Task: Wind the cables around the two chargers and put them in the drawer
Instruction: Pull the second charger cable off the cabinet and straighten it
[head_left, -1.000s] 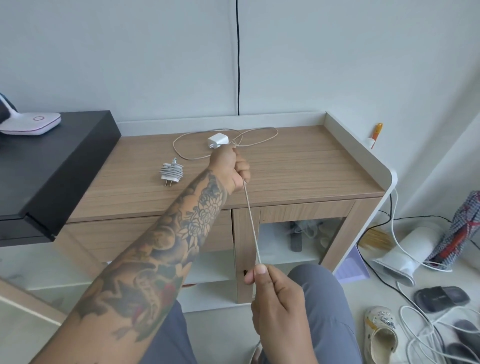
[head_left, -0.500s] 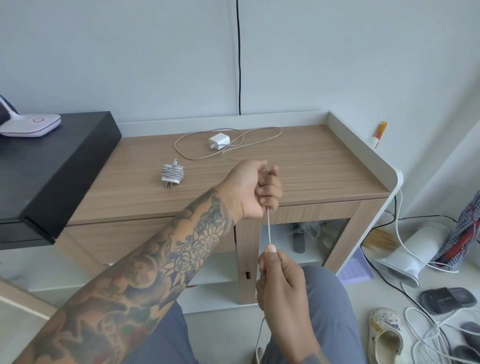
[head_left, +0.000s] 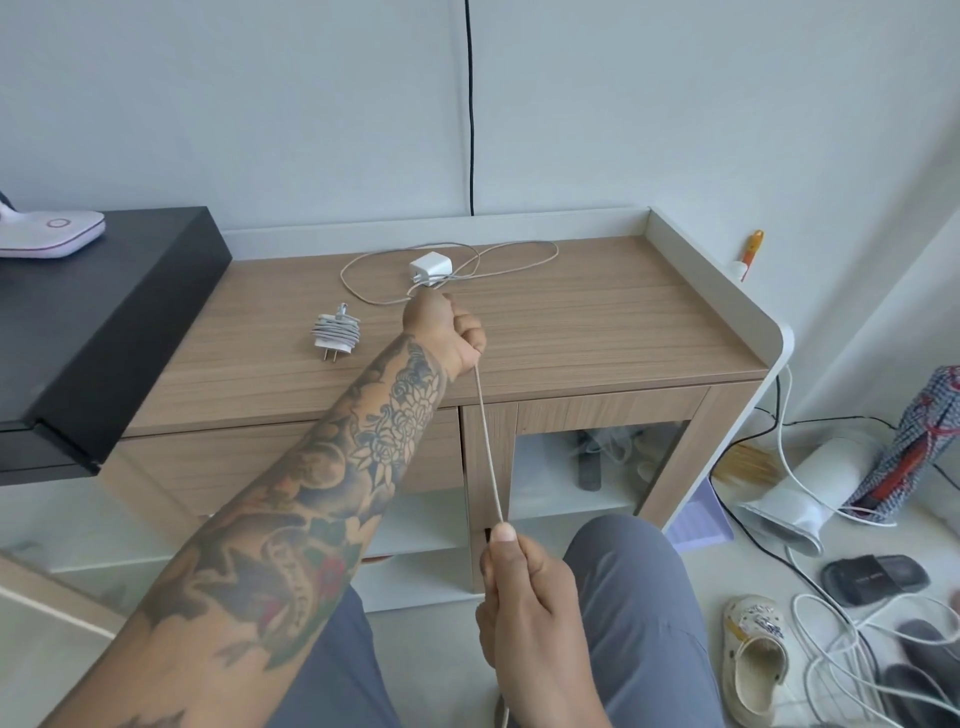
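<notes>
Head view looks down on a wooden tabletop (head_left: 597, 322) with a raised pale rim along its back and right edges, and drawer fronts below its front edge. Near the back edge, about midway along, lies the unwound charger (head_left: 430, 266) with its cable (head_left: 488, 447) looped loosely around it. Toward the left, nearer the front, sits the finished charger (head_left: 336, 335), its cable already wrapped tight and its prongs pointing at the front edge.

From the loops, a straight run of cable leaves the tabletop over the front edge. The left hand (head_left: 448, 332) is curled round it just in front of the unwound charger; the right hand (head_left: 524, 582) pinches it lower down, thumb on top, over the person's lap. The stretch between the two hands is taut.

The step in hand seems to be straightening the cable before winding. Done well, the left hand should let the cable slide through a light grip so kinks run out, while the right keeps even tension. Pulling too hard would likely drag the charger off the front edge.
</notes>
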